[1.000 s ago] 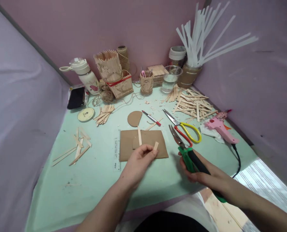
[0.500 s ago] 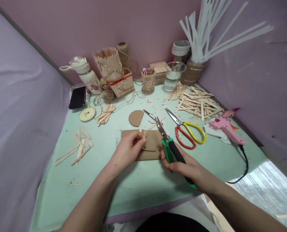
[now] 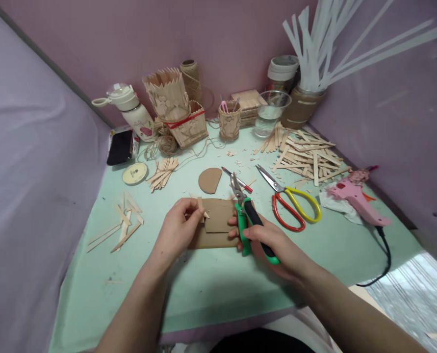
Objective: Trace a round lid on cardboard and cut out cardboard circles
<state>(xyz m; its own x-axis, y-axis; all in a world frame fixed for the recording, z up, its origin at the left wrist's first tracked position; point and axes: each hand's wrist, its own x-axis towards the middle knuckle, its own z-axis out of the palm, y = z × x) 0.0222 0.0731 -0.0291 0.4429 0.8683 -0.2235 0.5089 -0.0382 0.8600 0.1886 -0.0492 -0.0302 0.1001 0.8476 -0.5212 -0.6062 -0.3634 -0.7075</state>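
Note:
Between thumb and fingers, my left hand (image 3: 179,223) pinches short pieces of craft stick (image 3: 200,205) over the left part of a brown cardboard sheet (image 3: 213,239). A smaller cardboard piece (image 3: 221,223) lies on that sheet. My right hand (image 3: 269,240) is wrapped round the green-and-black handles of cutting pliers (image 3: 243,211), whose jaws point away from me, above the sheet's right side. Past the sheet lie a rounded cardboard piece (image 3: 210,180) with one straight edge and a marker pen (image 3: 236,179), partly behind the plier jaws.
Red-and-yellow scissors (image 3: 286,196) lie to the right, before a heap of craft sticks (image 3: 306,154). A pink glue gun (image 3: 358,198) trails its cord over the right edge. Along the back stand a water cup (image 3: 271,115), stick baskets (image 3: 187,128) and a bottle (image 3: 137,115). Cut sticks (image 3: 124,223) lie left.
My left hand has shifted left with the stick pieces, and the one it pinches has turned. My right hand has moved the pliers slightly left. The whole view has shifted a little.

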